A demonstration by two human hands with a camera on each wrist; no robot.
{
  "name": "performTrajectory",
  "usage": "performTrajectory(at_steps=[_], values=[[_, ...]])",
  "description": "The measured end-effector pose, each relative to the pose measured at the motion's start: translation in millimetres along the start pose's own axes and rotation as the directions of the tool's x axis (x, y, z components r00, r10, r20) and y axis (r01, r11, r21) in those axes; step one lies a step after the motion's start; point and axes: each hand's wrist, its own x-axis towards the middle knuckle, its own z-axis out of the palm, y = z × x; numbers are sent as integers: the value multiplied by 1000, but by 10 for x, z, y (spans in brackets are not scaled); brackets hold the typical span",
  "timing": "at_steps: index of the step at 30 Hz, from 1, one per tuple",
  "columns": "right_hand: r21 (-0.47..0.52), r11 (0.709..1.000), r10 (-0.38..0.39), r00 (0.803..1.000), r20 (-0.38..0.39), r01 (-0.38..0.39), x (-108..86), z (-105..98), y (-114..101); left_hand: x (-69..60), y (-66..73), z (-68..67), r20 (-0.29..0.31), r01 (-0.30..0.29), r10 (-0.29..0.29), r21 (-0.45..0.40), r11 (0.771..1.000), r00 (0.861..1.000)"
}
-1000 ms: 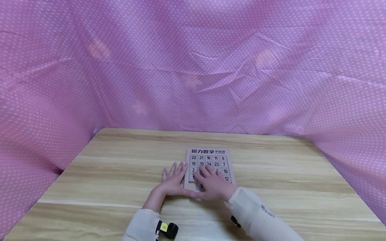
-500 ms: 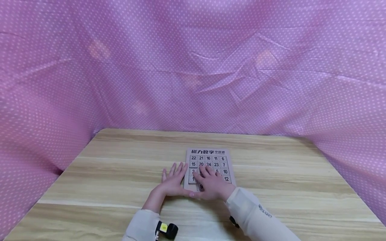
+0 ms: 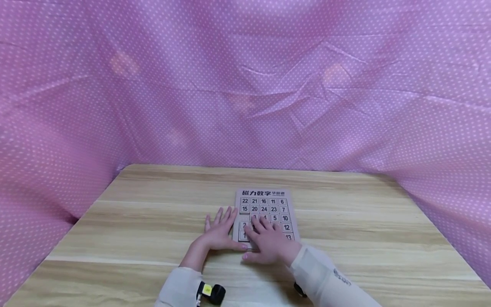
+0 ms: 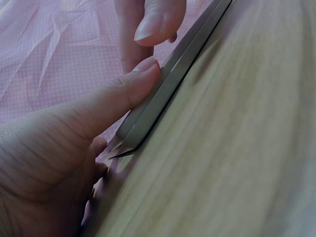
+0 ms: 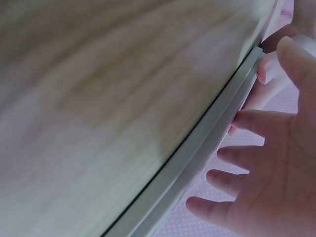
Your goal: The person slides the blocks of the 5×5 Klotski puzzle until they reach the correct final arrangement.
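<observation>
A grey number sliding puzzle (image 3: 264,193) lies flat on the table, its square tiles printed with black numerals. My left hand (image 3: 220,235) lies along its left side with fingers stretched out, and in the left wrist view the thumb (image 4: 143,74) rests against the puzzle's near edge. Over the lower tiles is my right hand (image 3: 271,244), fingers spread, the index fingertip at the tile numbered 2 (image 3: 244,225). Below it sits the tile numbered 1 (image 3: 244,236), in the bottom left corner. A vacant slot shows above the 2. The right palm hides several lower tiles.
The wooden table (image 3: 134,221) extends around the puzzle on every side. Pink dotted cloth (image 3: 245,106) hangs behind it and at both sides. A black wrist camera (image 3: 218,294) is strapped at the left sleeve.
Tiles 2 and 1 have slid down the left column toward me, leaving the slot above them. My right hand has shifted slightly nearer with them; the left hand has stayed almost still.
</observation>
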Motion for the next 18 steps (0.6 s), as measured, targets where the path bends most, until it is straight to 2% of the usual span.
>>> performTrajectory(at_steps=[12, 18], values=[[-22, 1000, -14, 1000, -2, 14, -39, 30, -9, 8, -8, 19, 1, 5, -5, -23, 1000, 1000], [8, 1000, -10, 1000, 2, 10, -33, 27, -5, 2, -15, 22, 0, 9, -9, -18, 1000, 1000]])
